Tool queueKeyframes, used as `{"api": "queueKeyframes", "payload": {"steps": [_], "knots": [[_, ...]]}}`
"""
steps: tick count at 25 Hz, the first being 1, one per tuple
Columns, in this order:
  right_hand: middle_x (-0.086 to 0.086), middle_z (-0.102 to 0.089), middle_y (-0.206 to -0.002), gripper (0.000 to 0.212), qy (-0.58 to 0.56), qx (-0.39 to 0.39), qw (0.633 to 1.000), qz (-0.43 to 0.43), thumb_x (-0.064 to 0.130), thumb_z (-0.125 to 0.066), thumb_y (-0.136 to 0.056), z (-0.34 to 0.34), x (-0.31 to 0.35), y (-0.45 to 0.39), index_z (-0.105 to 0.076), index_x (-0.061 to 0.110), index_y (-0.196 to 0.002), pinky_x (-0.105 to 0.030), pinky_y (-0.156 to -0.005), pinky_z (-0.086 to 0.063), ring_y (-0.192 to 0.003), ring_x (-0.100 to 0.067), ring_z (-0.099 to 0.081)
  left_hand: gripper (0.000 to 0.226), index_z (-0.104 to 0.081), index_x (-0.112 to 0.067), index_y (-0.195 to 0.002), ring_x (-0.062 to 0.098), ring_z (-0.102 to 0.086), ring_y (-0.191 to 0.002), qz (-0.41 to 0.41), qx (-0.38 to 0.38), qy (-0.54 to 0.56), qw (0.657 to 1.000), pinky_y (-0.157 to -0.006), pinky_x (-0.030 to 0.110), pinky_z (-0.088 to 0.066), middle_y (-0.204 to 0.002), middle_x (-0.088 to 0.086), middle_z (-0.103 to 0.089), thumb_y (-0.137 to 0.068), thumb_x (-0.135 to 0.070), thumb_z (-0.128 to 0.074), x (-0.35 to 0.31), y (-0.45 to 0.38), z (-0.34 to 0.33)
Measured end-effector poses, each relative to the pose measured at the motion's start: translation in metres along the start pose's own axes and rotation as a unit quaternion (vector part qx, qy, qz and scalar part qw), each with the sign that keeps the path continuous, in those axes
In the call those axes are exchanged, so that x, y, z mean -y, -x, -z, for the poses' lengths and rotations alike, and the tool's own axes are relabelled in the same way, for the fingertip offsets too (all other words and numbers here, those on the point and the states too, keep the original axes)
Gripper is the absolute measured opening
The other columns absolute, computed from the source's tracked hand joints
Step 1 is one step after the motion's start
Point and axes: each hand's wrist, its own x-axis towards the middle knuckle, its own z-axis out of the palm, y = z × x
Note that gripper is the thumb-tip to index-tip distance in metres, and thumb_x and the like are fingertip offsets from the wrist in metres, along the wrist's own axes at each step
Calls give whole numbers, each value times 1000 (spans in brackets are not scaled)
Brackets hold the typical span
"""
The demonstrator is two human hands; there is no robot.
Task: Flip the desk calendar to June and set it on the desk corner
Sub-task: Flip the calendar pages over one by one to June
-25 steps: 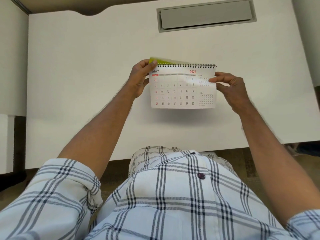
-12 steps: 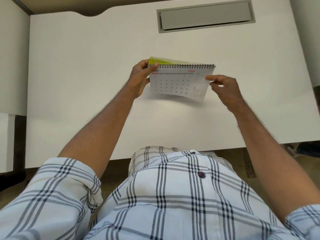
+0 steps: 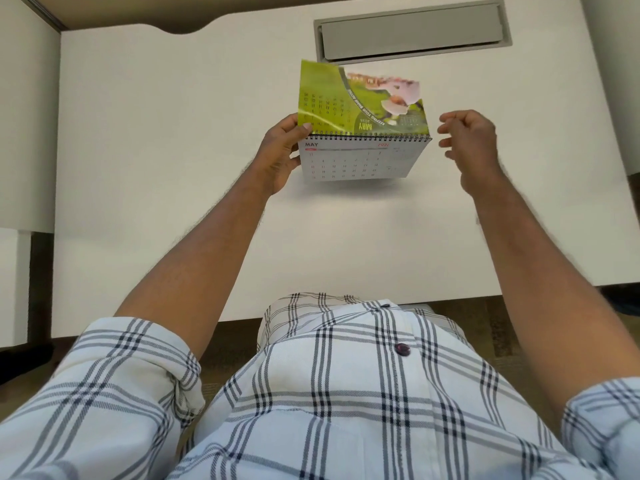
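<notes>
A spiral-bound desk calendar (image 3: 360, 157) is held just above the white desk (image 3: 173, 150), near its middle. The white sheet facing me reads MAY. Beyond the wire binding a green picture page (image 3: 360, 98) stands up and away from me, blurred, its print upside down. My left hand (image 3: 282, 155) grips the calendar's left edge, thumb at the binding. My right hand (image 3: 467, 143) hovers just right of the calendar, fingers loosely curled and apart, touching nothing.
A grey cable-tray flap (image 3: 412, 29) is set into the desk's far edge. A notch cuts the desk's back-left edge (image 3: 180, 27). White partitions stand at the left (image 3: 24, 116) and the far right. My shirt fills the bottom.
A page has swung up over the binding, so the green picture side now stands behind it. My right hand has let go and moved off to the right. The left hand has kept its hold.
</notes>
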Motion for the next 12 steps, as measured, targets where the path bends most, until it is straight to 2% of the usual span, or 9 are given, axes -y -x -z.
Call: {"api": "queueKeyframes", "payload": {"steps": [2,4,5,8,12], "knots": [[7,-68,-96,22,8,51,998,-39,34,-55,-95,-4,11,-6,-68,22,-107,-27,-72,-46,-78,-12,-60,17,-71,-23,-111,18,-64,-99,0,6,0,1000,-93,38,-53,-99,-3,-76,-102,-14,-60,-2,-1,0],[9,-70,-98,27,-1,103,993,-65,46,-57,-95,-9,18,-9,-68,24,-105,-30,-78,-48,-82,-10,-63,16,-71,-21,-111,19,-64,-100,3,6,-1,1000,-94,38,-53,-100,-2,-77,-103,-13,-60,-2,-1,1],[11,-71,-95,24,-18,122,990,-69,46,-60,-94,-11,20,-10,-69,25,-100,-30,-80,-48,-82,-9,-64,15,-72,-20,-111,19,-64,-100,4,4,-1,1000,-95,38,-53,-101,-2,-77,-103,-14,-60,-1,-1,2],[12,-74,-85,4,-62,139,987,-43,27,-69,-92,-15,18,-12,-69,24,-90,-26,-79,-50,-77,-6,-67,10,-71,-17,-106,17,-67,-97,4,0,-2,1000,-94,38,-55,-98,0,-77,-104,-18,-62,3,0,4],[6,-77,-90,2,-123,123,985,-11,22,-73,-91,-14,17,-12,-71,21,-91,-27,-79,-55,-85,-10,-72,16,-68,-14,-90,14,-70,-89,-3,-19,-12,1000,-90,36,-59,-91,2,-77,-103,-23,-63,2,-1,3]]}}
